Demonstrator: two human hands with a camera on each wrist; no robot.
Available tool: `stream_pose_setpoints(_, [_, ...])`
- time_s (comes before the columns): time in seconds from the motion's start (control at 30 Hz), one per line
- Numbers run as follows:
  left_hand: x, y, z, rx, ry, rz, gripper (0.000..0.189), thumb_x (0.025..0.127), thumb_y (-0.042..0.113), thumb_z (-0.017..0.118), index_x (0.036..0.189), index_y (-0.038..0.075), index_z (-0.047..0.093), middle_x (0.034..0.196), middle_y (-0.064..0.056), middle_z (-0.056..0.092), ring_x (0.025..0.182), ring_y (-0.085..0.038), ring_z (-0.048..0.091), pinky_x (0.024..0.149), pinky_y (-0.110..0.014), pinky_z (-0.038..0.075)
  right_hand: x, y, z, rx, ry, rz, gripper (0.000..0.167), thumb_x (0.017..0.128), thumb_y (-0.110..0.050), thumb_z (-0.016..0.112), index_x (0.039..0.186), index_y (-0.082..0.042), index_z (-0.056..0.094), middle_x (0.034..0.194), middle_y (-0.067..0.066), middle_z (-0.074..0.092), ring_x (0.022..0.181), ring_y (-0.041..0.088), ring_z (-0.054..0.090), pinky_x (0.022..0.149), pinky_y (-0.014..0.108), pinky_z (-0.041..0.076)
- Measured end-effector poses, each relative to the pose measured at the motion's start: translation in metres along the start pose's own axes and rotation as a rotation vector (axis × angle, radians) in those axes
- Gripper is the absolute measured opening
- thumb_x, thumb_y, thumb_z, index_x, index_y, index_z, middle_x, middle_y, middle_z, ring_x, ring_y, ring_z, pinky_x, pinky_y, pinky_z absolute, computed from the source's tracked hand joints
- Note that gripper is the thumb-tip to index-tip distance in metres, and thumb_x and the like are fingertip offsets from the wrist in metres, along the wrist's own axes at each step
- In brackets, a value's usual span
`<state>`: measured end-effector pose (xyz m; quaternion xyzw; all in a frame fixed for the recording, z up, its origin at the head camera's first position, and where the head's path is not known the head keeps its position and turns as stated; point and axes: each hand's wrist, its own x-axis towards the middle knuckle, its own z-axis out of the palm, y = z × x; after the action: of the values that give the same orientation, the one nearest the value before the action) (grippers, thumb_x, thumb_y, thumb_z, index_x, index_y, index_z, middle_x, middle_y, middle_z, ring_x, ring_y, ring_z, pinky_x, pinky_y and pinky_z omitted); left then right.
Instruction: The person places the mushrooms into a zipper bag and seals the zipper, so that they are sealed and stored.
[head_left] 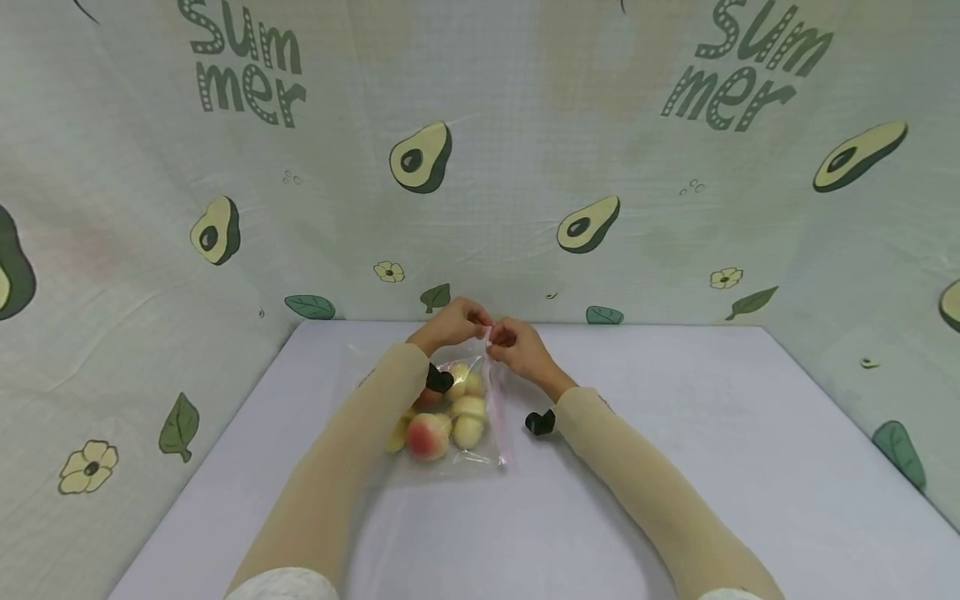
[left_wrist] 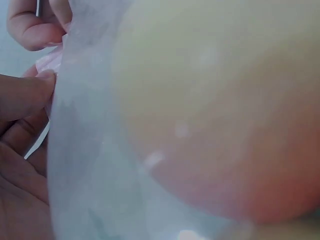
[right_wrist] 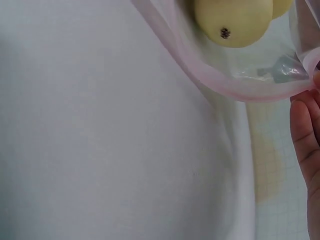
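Note:
A clear zip bag (head_left: 496, 412) with a pink zip strip lies on the table, its mouth facing right. Inside it are a red-and-yellow peach (head_left: 427, 437) and several pale yellow fruits (head_left: 468, 421). At the far end of the strip, my left hand (head_left: 452, 323) pinches the bag's edge between thumb and fingers. Right beside it, my right hand (head_left: 523, 351) pinches the same pink strip (right_wrist: 235, 92). Through the film, the left wrist view shows a yellow-and-red fruit (left_wrist: 220, 125) up close. My left forearm covers part of the bag.
The white table (head_left: 660, 433) reaches back to a hanging cloth (head_left: 495, 208) printed with avocados and leaves. This cloth also rises along both sides. A black wrist camera (head_left: 540, 422) sits at my right cuff, another (head_left: 439, 379) over the bag.

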<state>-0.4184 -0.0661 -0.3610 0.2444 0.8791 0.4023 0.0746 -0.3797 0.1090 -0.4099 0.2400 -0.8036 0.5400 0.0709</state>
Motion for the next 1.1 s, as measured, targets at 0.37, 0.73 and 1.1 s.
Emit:
stream_pose_setpoints(0.37, [0.002, -0.002, -0.003, 0.003, -0.009, 0.0, 0.019, 0.085, -0.001, 0.061, 0.102, -0.002, 0.07, 0.089, -0.009, 0.068, 0.082, -0.016, 0.058, 0.07, -0.027, 0.047, -0.017, -0.033, -0.004, 0.014, -0.1, 0.059, 0.015, 0.082, 0.01, 0.063, 0.095, 0.013, 0.057, 0.08, 0.022, 0.06, 0.069, 0.027, 0.061, 0.061, 0.029, 0.05])
stream_pose_setpoints(0.73, [0.006, -0.002, -0.003, -0.018, -0.014, -0.015, 0.022, 0.088, 0.001, 0.058, 0.107, -0.006, 0.067, 0.086, -0.008, 0.067, 0.079, -0.018, 0.06, 0.067, -0.026, 0.046, -0.025, -0.04, -0.006, 0.097, -0.156, 0.121, 0.016, 0.082, 0.011, 0.061, 0.096, 0.015, 0.055, 0.079, 0.027, 0.06, 0.074, 0.043, 0.061, 0.074, 0.061, 0.048])
stream_pose_setpoints(1.1, [0.01, -0.004, -0.003, -0.024, 0.018, -0.012, 0.018, 0.086, 0.002, 0.06, 0.1, 0.0, 0.07, 0.082, -0.008, 0.067, 0.076, -0.017, 0.06, 0.066, -0.026, 0.047, -0.031, -0.013, -0.001, 0.054, -0.168, 0.142, 0.013, 0.079, 0.003, 0.066, 0.09, 0.001, 0.059, 0.072, 0.01, 0.06, 0.065, 0.023, 0.062, 0.068, 0.052, 0.052])
